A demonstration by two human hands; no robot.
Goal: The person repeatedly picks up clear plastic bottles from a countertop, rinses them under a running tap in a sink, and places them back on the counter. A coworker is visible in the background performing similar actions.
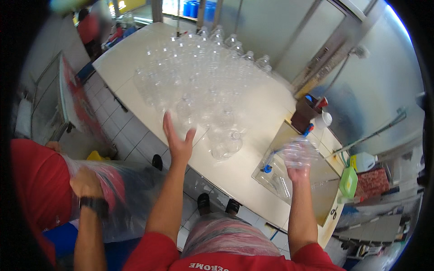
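Note:
My right hand (299,172) holds a clear plastic bottle (300,152) above the sink (305,183), its fingers partly hidden behind the plastic. To the left, my left hand (179,140) is raised with thumb and fingers apart and nothing in it, near the front edge of the pale countertop (217,172). Many clear plastic bottles (203,71) stand crowded on the countertop beyond it. Closest to me at the group's near end are a few more clear bottles (227,145). A blue-handled tap (268,168) is at the sink's left side.
A co-worker (37,179) in a red shirt and plastic apron stands close at my left. Behind the sink are a brown container (303,117) and a white cup (323,120). A white jug (364,162), green tub (348,181) and scissors (333,213) lie right. Another person (90,30) is farther off.

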